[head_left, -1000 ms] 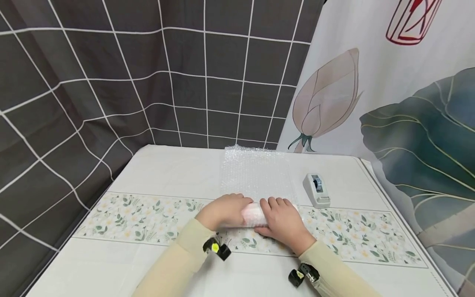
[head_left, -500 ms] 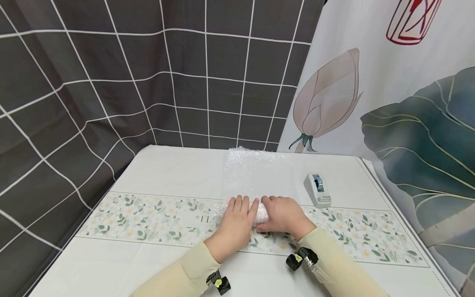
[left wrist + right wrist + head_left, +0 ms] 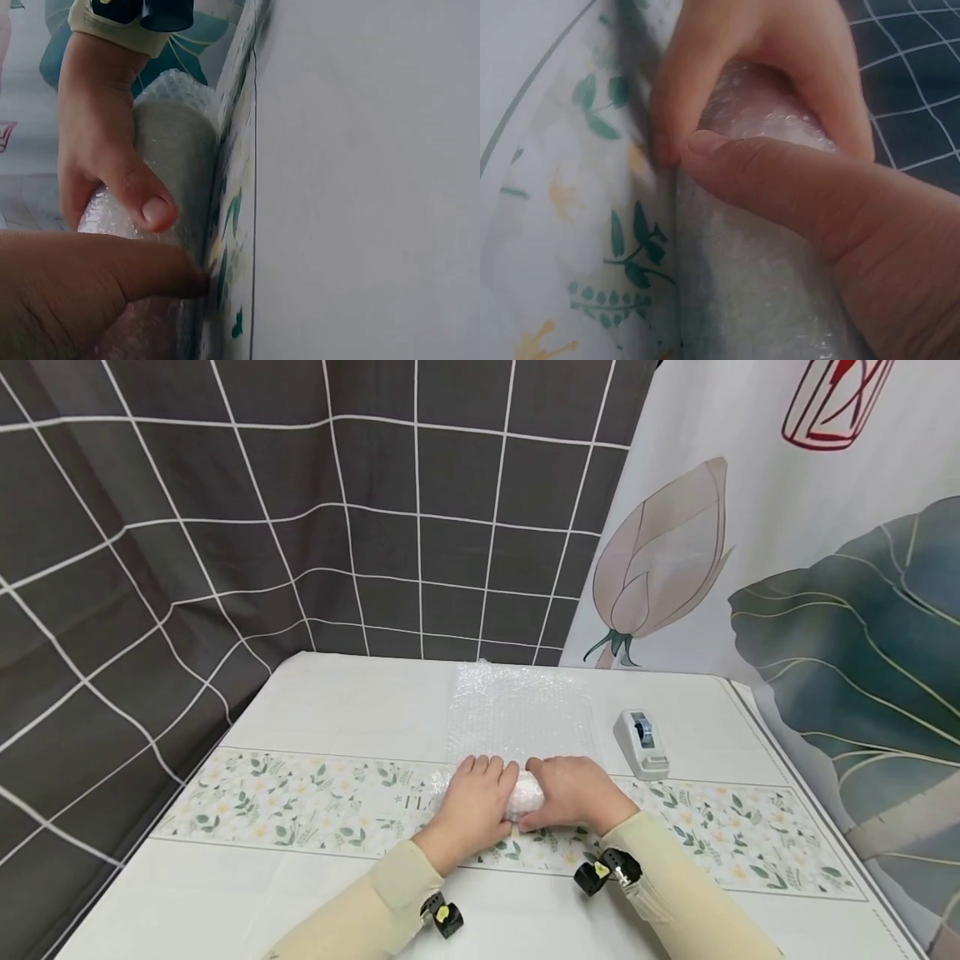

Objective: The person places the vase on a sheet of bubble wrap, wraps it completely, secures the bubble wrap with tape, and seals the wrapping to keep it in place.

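A cylinder wrapped in bubble wrap (image 3: 526, 795) lies crosswise on the table, with a faint pink tint under the clear layers. My left hand (image 3: 472, 808) grips its left part from above, fingers over the far side and thumb on the near side. Close beside it, my right hand (image 3: 577, 793) holds the right part the same way. In the left wrist view, loose wrap crumples past the end of the wrapped cylinder (image 3: 180, 142). Both thumbs press its near side in the right wrist view, where my right thumb (image 3: 772, 180) lies across the wrap. What the wrap covers is unclear.
Beyond the hands, a flat sheet of bubble wrap (image 3: 517, 710) stretches toward the table's back edge. A white tape dispenser (image 3: 641, 745) with a blue roll stands to its right. The white tablecloth (image 3: 352, 702) has a floral band; a dark grid curtain (image 3: 450, 552) hangs behind.
My left hand has shifted from the cylinder's left end to a grip over its top, nearer my right hand. The pink end that showed is covered. The right hand stays about where it was.
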Tool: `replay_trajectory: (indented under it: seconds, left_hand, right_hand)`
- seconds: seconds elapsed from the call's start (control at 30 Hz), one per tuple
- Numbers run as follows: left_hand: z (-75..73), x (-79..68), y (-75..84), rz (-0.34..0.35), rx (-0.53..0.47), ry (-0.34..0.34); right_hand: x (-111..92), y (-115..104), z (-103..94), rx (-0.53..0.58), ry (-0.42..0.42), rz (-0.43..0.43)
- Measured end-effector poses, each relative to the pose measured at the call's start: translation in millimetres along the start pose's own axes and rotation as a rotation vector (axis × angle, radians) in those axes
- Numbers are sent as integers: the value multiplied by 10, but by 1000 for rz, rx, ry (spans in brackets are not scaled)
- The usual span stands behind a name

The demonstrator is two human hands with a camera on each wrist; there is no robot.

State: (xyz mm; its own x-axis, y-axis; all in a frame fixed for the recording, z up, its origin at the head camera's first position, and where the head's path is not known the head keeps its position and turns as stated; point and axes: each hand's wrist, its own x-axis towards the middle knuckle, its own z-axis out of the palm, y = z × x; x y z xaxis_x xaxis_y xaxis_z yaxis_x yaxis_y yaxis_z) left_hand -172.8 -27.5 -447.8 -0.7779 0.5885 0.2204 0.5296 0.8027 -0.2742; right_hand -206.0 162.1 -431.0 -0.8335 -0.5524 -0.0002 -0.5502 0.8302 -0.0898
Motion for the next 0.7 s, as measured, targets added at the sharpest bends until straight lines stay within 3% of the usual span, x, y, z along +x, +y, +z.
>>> replay_trajectory:
  seconds: [0.13,0.43,0.7]
  left_hand:
    - [31,24,-22,18,-11,11]
    - [16,105,-106,25,-77,-35]
    - [-3,193,-157,3,-147,-122]
  right_hand:
    - [-49,13,-16,3,51,-14]
    - [-229,-45,-36,-125,282,-86]
    - [-354,-109,56,-160,316,-88]
